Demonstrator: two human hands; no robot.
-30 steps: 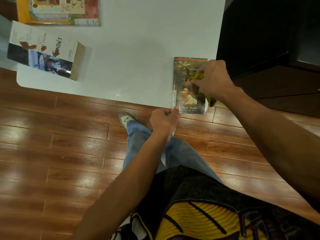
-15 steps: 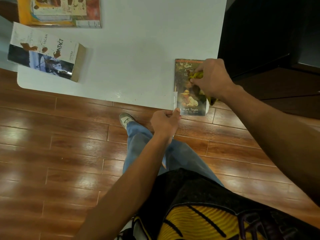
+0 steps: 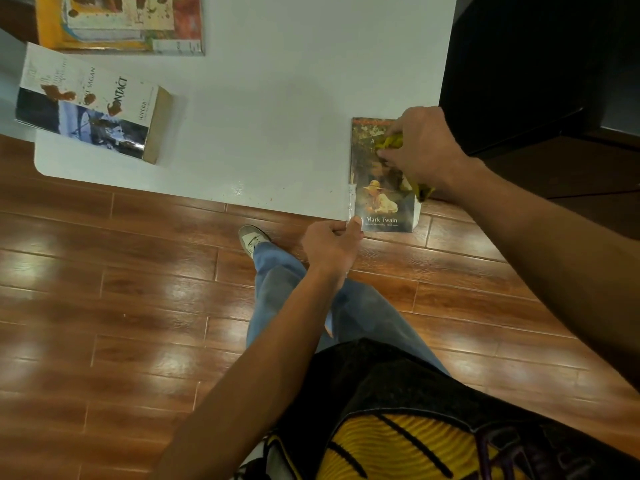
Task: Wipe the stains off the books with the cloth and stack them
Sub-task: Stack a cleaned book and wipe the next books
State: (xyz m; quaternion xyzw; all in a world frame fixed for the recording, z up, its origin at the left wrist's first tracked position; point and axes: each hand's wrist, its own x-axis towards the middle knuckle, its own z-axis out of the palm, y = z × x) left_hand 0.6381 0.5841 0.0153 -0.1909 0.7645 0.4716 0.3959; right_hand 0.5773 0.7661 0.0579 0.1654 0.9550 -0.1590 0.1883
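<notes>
- The Mark Twain paperback (image 3: 381,188) lies face up at the near right corner of the white table (image 3: 277,116), its lower end jutting just past the near edge over the floor.
- The author's name "Mark Twain" reads plainly in white along the bottom of the cover; above it is a painted figure in a straw hat. Of the title only an "A" and "To" show beside the hand, the rest being covered.
- The right hand (image 3: 424,147) rests on the upper half of that cover, fingers (image 3: 389,155) curled round a bunched yellow-green cloth (image 3: 391,142) and pressing it onto the book; a tail of the cloth hangs out below the wrist at the book's right edge.
- The left hand (image 3: 332,244) pinches the book's near left corner at the table's near edge, thumb on top and the other fingers bent beneath.
- Near the table's left near corner lies a thick paperback (image 3: 90,105), angled, reading "CONTACT" and "SAGAN", with "SUPERB" in small print; brown stains spot its white upper cover.
- At the far left edge a large picture book (image 3: 121,26) with yellow and red borders also carries brown splotches; its text is too small to read.
- Below lie a wooden plank floor (image 3: 121,306), blue jeans, a pale sneaker (image 3: 251,239), and a black shirt with a yellow print.
</notes>
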